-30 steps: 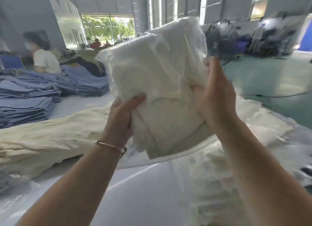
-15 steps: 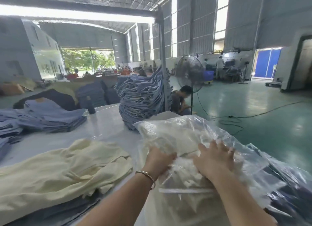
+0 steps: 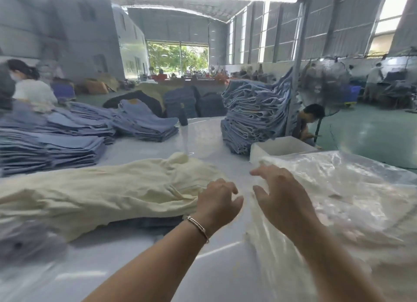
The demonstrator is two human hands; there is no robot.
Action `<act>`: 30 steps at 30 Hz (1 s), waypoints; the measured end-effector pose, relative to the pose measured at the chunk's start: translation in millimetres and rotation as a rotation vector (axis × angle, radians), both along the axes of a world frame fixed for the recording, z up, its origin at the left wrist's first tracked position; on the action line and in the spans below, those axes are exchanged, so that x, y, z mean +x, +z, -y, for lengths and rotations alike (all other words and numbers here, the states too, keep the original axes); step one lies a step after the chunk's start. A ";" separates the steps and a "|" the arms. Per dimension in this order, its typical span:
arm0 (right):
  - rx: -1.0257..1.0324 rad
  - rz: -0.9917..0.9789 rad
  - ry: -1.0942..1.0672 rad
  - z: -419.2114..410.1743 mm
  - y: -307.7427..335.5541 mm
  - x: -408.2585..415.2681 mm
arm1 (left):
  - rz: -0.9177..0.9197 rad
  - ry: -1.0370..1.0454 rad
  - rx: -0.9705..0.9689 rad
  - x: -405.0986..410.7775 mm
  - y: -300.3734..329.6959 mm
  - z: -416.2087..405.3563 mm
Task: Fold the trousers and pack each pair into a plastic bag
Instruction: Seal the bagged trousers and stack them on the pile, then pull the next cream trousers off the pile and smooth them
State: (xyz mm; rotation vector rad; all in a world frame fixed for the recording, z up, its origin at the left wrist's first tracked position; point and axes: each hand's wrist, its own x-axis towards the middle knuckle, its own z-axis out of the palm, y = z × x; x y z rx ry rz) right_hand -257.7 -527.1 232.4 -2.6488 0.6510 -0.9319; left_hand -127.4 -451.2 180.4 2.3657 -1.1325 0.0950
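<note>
nearest: left hand (image 3: 217,199) with bracelet (image 3: 198,226) at the wrist, fingers loosely curled, holding nothing, hovering at the near edge of the cream trousers (image 3: 108,189). right hand (image 3: 281,192) just beside it, fingers spread and relaxed, empty, over the left margin of the bagged pile (image 3: 338,202); contact with the plastic not clear through motion blur. both above the glossy white worktop (image 3: 158,265).

middle: cream trousers lying unfolded across the worktop to the left, over darker cloth; bagged pile of pale pairs in clear plastic to the right, white box (image 3: 282,147) just behind it.

step in hand, as judged: one pair bagged and set down, next pair to be taken up. best done by gripping the cream trousers at the waistband with both hands, drawing them flat onto bare worktop, aligning the legs before folding, keeping clear of the slippery bags.

far: tall stack of blue jeans (image 3: 255,119), lower stacks (image 3: 67,139) at left, standing fan (image 3: 325,85), seated workers, open doorway.
</note>
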 end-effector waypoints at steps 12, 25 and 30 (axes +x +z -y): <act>0.104 -0.479 0.400 -235.1 -163.3 236.3 | -0.167 0.595 0.214 224.9 -106.5 -345.9; 0.061 -0.433 0.107 -244.2 -198.4 402.1 | 0.048 0.761 0.246 444.1 -101.9 -473.7; -0.052 -0.663 0.115 -241.0 -205.7 440.5 | 0.039 0.643 0.361 488.9 -118.8 -464.9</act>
